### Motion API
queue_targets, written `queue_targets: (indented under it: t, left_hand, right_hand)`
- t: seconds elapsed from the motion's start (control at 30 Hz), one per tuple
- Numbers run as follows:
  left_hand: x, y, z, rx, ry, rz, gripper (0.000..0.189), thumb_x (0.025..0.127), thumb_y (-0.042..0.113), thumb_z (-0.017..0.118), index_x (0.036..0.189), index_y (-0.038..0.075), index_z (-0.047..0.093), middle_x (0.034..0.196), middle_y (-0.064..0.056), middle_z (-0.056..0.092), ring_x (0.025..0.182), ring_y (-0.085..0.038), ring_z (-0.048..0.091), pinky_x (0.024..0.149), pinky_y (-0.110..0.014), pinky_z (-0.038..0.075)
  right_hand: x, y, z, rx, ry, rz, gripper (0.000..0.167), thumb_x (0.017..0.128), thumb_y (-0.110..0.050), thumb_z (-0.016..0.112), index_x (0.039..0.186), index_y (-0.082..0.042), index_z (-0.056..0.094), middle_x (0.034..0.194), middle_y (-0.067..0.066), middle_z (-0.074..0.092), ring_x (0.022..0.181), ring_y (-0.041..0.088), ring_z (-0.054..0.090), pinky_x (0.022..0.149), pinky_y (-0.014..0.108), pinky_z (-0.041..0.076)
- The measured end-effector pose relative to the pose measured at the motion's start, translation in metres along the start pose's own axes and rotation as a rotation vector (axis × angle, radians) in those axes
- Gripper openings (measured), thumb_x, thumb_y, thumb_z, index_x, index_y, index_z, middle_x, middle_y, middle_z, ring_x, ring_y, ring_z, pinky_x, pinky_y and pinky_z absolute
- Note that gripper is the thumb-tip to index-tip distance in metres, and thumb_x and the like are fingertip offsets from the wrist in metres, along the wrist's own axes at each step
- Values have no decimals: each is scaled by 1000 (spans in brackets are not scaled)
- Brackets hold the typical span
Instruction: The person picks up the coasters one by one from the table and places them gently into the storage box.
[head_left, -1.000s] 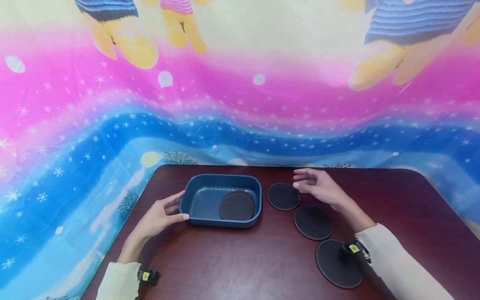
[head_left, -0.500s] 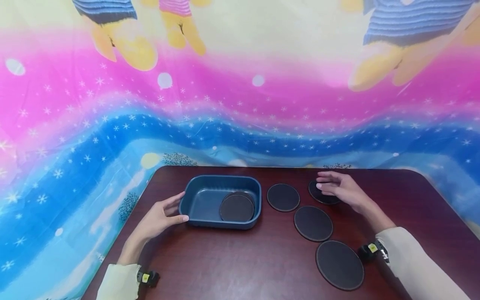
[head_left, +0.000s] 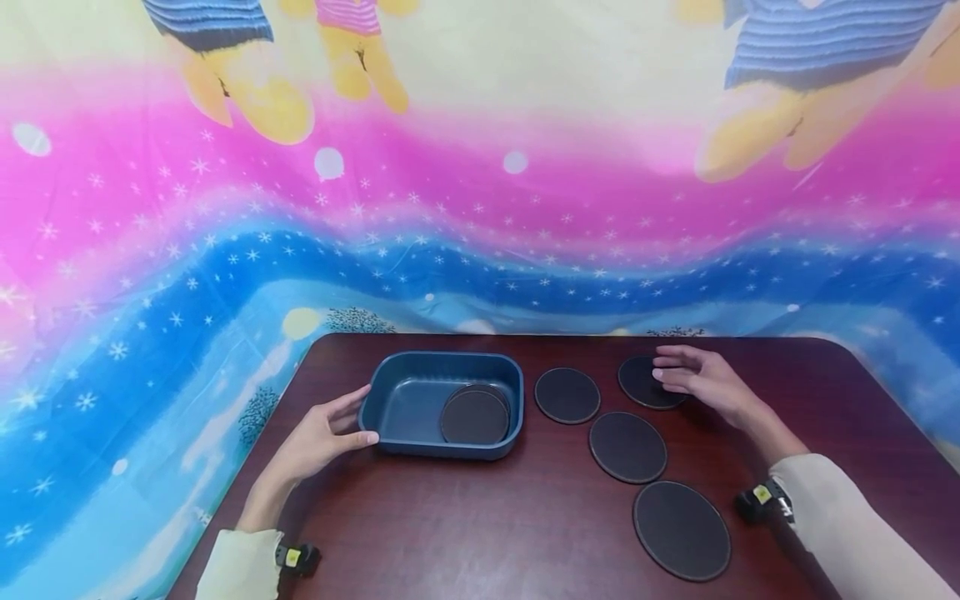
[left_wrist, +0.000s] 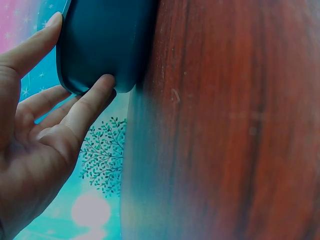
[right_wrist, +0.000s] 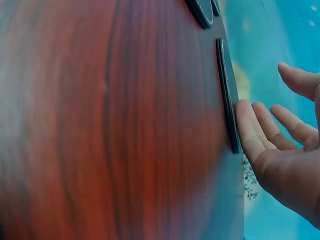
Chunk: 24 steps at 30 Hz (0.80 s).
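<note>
My left hand (head_left: 322,432) holds the left end of a dark blue rectangular tub (head_left: 450,450), thumb at the front corner and fingers along the side wall. The left wrist view shows the fingertips against the tub (left_wrist: 100,45). Inside, toward its right end, round dark coasters (head_left: 474,415) lie overlapped. My right hand (head_left: 708,382) is at the back right, fingers loosely extended over the right part of a round black coaster (head_left: 641,383) with a stitched edge. In the right wrist view its fingertips are right at the flat coaster (right_wrist: 227,95).
Between the tub and my right hand a black coaster (head_left: 567,396) lies flat. Two more, a middle coaster (head_left: 627,447) and a larger front coaster (head_left: 681,531), run toward the front right. A printed cloth (head_left: 480,208) hangs behind the dark red wooden table (head_left: 465,533).
My right hand has moved right, from beside the back coaster near the tub, uncovering most of the far-right coaster. My left hand and the tub have stayed in place.
</note>
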<state>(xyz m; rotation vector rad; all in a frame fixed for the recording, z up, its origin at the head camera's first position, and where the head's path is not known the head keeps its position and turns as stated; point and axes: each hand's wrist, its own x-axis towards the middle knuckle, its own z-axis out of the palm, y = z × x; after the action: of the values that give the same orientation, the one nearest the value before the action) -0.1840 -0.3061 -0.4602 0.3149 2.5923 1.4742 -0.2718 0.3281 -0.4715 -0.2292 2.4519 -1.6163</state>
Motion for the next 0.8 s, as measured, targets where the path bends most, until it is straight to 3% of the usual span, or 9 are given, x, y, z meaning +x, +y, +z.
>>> queue_targets:
  t: [0.13, 0.3, 0.37, 0.43, 0.53, 0.6, 0.7, 0.77, 0.8]
  left_hand:
    - [0, 0, 0, 3, 2, 2, 87, 95, 28, 85, 167, 11, 39, 166, -24, 47, 143, -43, 60, 100, -33, 62]
    - [0, 0, 0, 17, 3, 3, 87, 95, 28, 85, 167, 11, 39, 166, -24, 47, 142, -43, 60, 101, -37, 62]
    - [0, 0, 1, 24, 3, 4, 87, 95, 28, 85, 167, 11, 39, 166, -24, 47, 142, -44, 60, 101, -38, 63]
    - [0, -1, 1, 31, 4, 6, 87, 95, 28, 85, 167, 10, 39, 166, -24, 46, 142, -44, 60, 101, -40, 63]
    - [0, -1, 1, 36, 3, 7, 87, 95, 29, 85, 167, 11, 39, 166, -24, 47, 142, -44, 60, 101, -41, 63]
    - [0, -1, 1, 40, 4, 6, 87, 95, 29, 85, 167, 11, 40, 166, -24, 47, 142, -44, 60, 101, -41, 63]
    - [0, 0, 0, 34, 3, 3, 87, 95, 29, 85, 167, 11, 39, 165, -24, 47, 143, -44, 59, 102, -41, 62]
    - [0, -1, 0, 33, 4, 1, 87, 95, 29, 85, 167, 11, 39, 165, -25, 48, 143, -44, 59, 102, -41, 62]
    - [0, -1, 0, 32, 5, 2, 87, 95, 29, 85, 167, 11, 39, 165, -25, 48, 143, -44, 59, 102, -40, 62]
  right_hand:
    - [0, 3, -6, -13, 1, -2, 78, 105, -29, 73, 163, 6, 36, 158, 36, 49, 108, -11, 69, 96, 23, 62]
    - [-3, 3, -13, -147, 26, -21, 75, 104, -35, 73, 162, 3, 42, 159, 30, 53, 110, -17, 63, 91, 11, 55]
    - [-4, 2, -16, -211, 39, -32, 74, 104, -38, 73, 161, 1, 45, 159, 27, 54, 119, -5, 68, 89, 8, 52]
    - [-4, 1, -19, -257, 48, -41, 74, 104, -40, 73, 161, -1, 46, 160, 25, 54, 131, 15, 69, 89, 6, 50]
    - [-5, -2, -23, -324, 41, -57, 78, 103, -44, 73, 163, -3, 44, 162, 24, 52, 146, 44, 54, 88, 5, 46]
    - [-4, -4, -25, -362, 26, -67, 80, 102, -45, 73, 164, -4, 42, 163, 25, 50, 149, 49, 49, 98, 16, 51]
    - [-1, -6, -27, -407, -9, -92, 82, 102, -44, 74, 165, -4, 40, 163, 28, 48, 149, 53, 46, 111, 48, 53]
    - [1, -6, -27, -422, -41, -114, 83, 101, -41, 76, 165, -2, 39, 163, 29, 47, 148, 55, 46, 112, 70, 46]
    - [3, -5, -27, -430, -58, -125, 83, 101, -39, 76, 165, -1, 38, 163, 30, 46, 148, 55, 45, 112, 73, 44]
